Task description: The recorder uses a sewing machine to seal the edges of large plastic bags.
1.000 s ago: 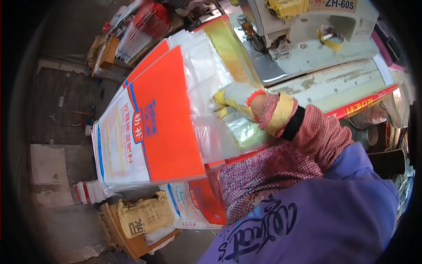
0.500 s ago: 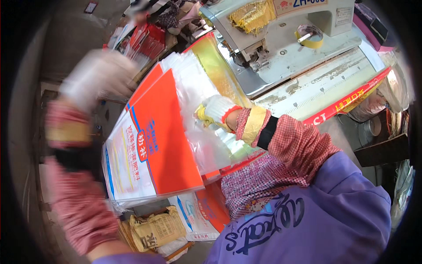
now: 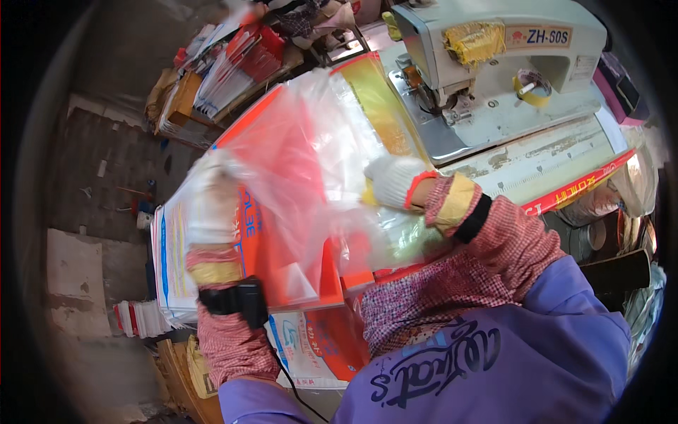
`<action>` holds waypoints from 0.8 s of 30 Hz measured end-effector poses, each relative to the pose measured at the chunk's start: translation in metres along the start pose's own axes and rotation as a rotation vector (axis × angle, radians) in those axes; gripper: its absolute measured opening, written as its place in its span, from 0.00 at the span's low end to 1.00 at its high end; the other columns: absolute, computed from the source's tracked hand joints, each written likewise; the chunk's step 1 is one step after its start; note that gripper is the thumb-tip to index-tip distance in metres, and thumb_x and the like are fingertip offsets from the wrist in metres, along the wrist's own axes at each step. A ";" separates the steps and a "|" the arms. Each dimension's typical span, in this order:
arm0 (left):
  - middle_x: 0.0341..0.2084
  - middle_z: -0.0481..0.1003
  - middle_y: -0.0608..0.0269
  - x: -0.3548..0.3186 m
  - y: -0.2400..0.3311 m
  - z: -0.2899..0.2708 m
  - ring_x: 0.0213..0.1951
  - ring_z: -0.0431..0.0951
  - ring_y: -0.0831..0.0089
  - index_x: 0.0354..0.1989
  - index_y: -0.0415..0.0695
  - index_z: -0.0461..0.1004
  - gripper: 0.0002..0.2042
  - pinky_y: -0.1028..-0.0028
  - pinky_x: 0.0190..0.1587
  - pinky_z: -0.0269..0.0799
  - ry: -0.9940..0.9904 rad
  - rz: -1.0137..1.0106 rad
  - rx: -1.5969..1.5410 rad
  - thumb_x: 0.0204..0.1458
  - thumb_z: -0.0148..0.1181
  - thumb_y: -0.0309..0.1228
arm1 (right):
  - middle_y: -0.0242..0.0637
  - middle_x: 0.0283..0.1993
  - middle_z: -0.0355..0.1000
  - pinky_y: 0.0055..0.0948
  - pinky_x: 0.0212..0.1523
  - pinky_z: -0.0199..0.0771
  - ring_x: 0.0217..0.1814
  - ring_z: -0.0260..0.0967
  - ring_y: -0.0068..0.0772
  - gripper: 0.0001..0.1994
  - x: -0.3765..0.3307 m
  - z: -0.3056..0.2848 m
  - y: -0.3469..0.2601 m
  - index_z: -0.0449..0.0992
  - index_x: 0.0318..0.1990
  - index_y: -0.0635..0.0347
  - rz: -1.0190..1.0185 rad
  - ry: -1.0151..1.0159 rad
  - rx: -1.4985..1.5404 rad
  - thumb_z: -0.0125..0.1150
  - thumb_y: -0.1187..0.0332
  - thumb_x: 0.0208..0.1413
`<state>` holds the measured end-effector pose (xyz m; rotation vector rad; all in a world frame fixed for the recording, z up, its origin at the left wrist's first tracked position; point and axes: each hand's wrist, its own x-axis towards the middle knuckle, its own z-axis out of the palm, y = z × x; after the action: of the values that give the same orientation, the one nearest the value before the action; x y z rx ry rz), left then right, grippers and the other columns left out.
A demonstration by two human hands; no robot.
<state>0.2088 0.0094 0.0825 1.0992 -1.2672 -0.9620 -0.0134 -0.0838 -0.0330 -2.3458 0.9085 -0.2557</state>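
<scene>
A clear plastic bag (image 3: 286, 152) stretches over a stack of red-and-white printed sacks (image 3: 282, 265). At its left edge is my left hand (image 3: 214, 201), in a white glove; motion smears it, but the film runs up to its fingers and appears gripped there. More clear plastic bags (image 3: 346, 134) lie in a pile right of the sacks. On that pile rests my right hand (image 3: 399, 182), gloved in white with a yellow palm, its fingers curled down onto the plastic. The fingertips are mostly hidden. A yellow-and-red printed sack (image 3: 381, 99) lies beneath the pile's far side.
A sewing machine (image 3: 487, 71) stands far right, with a roll of tape (image 3: 534, 88) on its bed. Bundles of folded sacks (image 3: 236, 74) sit at the back left. Below the stack, another printed sack (image 3: 304, 346) shows. A dark cable (image 3: 289, 381) hangs from my left wrist's black band.
My left hand has come in from the far left to the sacks, and a clear bag now spreads across them. The whole view has shifted; my right hand stays by the plastic pile.
</scene>
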 end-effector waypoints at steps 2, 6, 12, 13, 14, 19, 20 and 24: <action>0.26 0.69 0.68 -0.014 0.022 -0.011 0.31 0.69 0.78 0.29 0.43 0.68 0.03 0.77 0.37 0.67 0.305 0.073 -0.015 0.52 0.49 0.27 | 0.49 0.31 0.73 0.40 0.33 0.71 0.31 0.72 0.49 0.14 -0.007 -0.008 -0.007 0.75 0.33 0.59 -0.004 -0.151 -0.274 0.56 0.58 0.43; 0.22 0.71 0.66 -0.045 0.015 0.007 0.26 0.71 0.80 0.29 0.41 0.66 0.03 0.81 0.32 0.68 0.250 0.019 0.504 0.52 0.52 0.25 | 0.45 0.36 0.72 0.37 0.39 0.70 0.38 0.71 0.44 0.16 -0.003 -0.009 -0.044 0.71 0.41 0.60 -0.241 0.390 0.003 0.53 0.62 0.46; 0.21 0.66 0.58 -0.108 -0.002 0.087 0.25 0.70 0.66 0.24 0.40 0.67 0.04 0.73 0.30 0.67 -0.438 -0.262 0.749 0.42 0.55 0.25 | 0.35 0.31 0.72 0.30 0.35 0.69 0.34 0.69 0.34 0.11 0.109 0.022 -0.044 0.72 0.37 0.58 -0.329 0.398 0.537 0.49 0.62 0.52; 0.23 0.68 0.61 -0.117 0.000 0.097 0.28 0.71 0.69 0.27 0.40 0.69 0.04 0.73 0.33 0.67 -0.709 -0.431 0.736 0.44 0.57 0.25 | 0.33 0.32 0.71 0.29 0.36 0.68 0.34 0.68 0.33 0.11 0.131 0.032 -0.037 0.71 0.37 0.58 -0.209 0.427 0.794 0.47 0.62 0.53; 0.23 0.67 0.60 -0.122 0.003 0.103 0.27 0.69 0.67 0.27 0.41 0.68 0.03 0.72 0.33 0.67 -0.928 -0.467 0.556 0.45 0.56 0.25 | 0.32 0.32 0.70 0.28 0.38 0.67 0.35 0.67 0.32 0.12 0.151 0.044 -0.032 0.71 0.37 0.58 -0.083 0.449 1.050 0.46 0.62 0.55; 0.21 0.67 0.60 -0.069 0.036 0.092 0.26 0.70 0.65 0.28 0.43 0.70 0.04 0.70 0.31 0.66 -0.838 -0.233 0.722 0.43 0.56 0.27 | 0.34 0.36 0.70 0.36 0.39 0.67 0.39 0.67 0.37 0.18 0.165 0.086 -0.032 0.67 0.47 0.55 -0.053 0.911 -0.761 0.43 0.55 0.56; 0.24 0.69 0.59 -0.039 0.036 0.087 0.29 0.71 0.66 0.30 0.41 0.70 0.07 0.72 0.33 0.67 -0.672 0.113 0.971 0.42 0.58 0.27 | 0.35 0.37 0.70 0.37 0.39 0.67 0.40 0.67 0.38 0.19 0.154 0.085 -0.037 0.66 0.49 0.54 -0.032 1.031 -1.111 0.43 0.53 0.56; 0.39 0.69 0.58 0.070 0.021 0.069 0.44 0.68 0.58 0.32 0.40 0.70 0.17 0.64 0.38 0.67 0.013 0.803 1.831 0.33 0.66 0.32 | 0.42 0.52 0.66 0.37 0.44 0.70 0.49 0.67 0.44 0.27 0.095 0.048 -0.056 0.60 0.57 0.48 -0.376 0.352 0.183 0.57 0.59 0.47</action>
<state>0.1448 -0.0604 0.1174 1.5197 -2.2689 1.1577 0.1069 -0.0915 -0.0413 -2.3210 0.5571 -0.8885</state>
